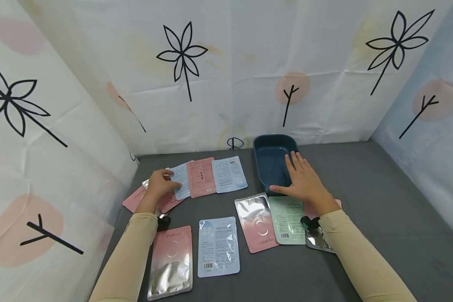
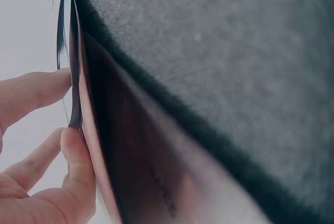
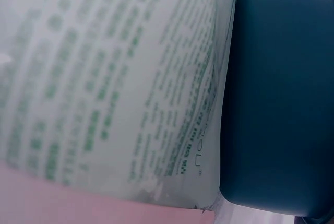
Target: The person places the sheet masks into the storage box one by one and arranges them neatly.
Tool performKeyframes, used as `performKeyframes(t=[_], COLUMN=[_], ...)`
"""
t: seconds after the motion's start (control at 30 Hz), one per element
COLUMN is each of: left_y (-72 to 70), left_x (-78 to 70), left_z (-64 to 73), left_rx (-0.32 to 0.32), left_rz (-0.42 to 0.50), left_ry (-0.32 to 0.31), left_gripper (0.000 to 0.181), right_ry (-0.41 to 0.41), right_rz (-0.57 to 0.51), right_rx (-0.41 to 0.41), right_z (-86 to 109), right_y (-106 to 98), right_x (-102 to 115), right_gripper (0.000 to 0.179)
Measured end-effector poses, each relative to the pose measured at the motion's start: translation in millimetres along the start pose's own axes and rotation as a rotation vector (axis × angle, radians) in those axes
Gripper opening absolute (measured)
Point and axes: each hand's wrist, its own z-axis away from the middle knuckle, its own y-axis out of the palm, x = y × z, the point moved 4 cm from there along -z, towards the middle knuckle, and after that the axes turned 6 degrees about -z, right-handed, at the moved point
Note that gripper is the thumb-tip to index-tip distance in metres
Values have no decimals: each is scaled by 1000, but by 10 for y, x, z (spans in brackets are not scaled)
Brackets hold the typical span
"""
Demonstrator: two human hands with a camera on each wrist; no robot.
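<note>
In the head view, my left hand (image 1: 160,184) pinches the left edge of a light blue sheet mask packet (image 1: 180,181) between thumb and fingers. That packet is first in an overlapping row with a pink packet (image 1: 201,178) and another blue one (image 1: 229,174). Other pink packets (image 1: 135,199) lie partly hidden beneath the hand. The left wrist view catches the fingertips (image 2: 62,80) at thin packet edges. My right hand (image 1: 305,180), fingers spread, lies over the near right side of a dark blue bin (image 1: 273,161). Below it are a green packet (image 1: 287,222) and a pink-silver one (image 1: 257,224).
Nearest me lie a pink-silver packet (image 1: 170,264) and a light blue packet (image 1: 219,247), side by side on the grey cloth (image 1: 392,226). A silver packet (image 1: 318,241) sits partly under the right wrist. Patterned white fabric (image 1: 226,105) hangs behind and at both sides.
</note>
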Motion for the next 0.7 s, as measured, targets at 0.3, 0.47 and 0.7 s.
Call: performKeyframes(t=[0.3, 0.47, 0.7], left_y=[23, -2, -32], left_x=[25, 41, 60], left_z=[-11, 3, 59], left_rx=[-10, -6, 23], left_rz=[47, 75, 128], left_ry=[-5, -14, -30], left_gripper=[64, 69, 71], right_ry=[-2, 4, 2], right_rz=[-8, -8, -5], right_rx=[-5, -10, -20], right_z=[10, 14, 10], right_y=[-4, -5, -1], right_x=[0, -2, -3], right_gripper=[130, 126, 130])
